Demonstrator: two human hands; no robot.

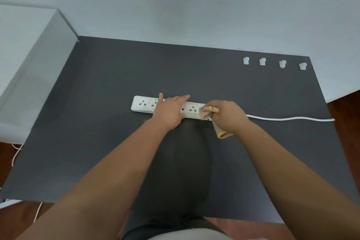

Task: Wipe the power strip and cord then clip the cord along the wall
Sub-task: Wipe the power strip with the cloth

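A pale wall [194, 2] backs a dark grey tabletop [97, 122] where a white power strip [143, 104] lies mid-surface, its cord [288, 118] trailing right. The left hand [169, 112] presses flat, fingers spread, pinning the strip; the right hand [228, 116] grips a tan cloth [211, 112] over its cord end. Short, firm strokes would suit. Four white cable clips [272, 62] wait near the wall.

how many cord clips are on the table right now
4, in a row near the table's far right edge by the wall: first clip, second clip, third clip, fourth clip. None seems hidden.
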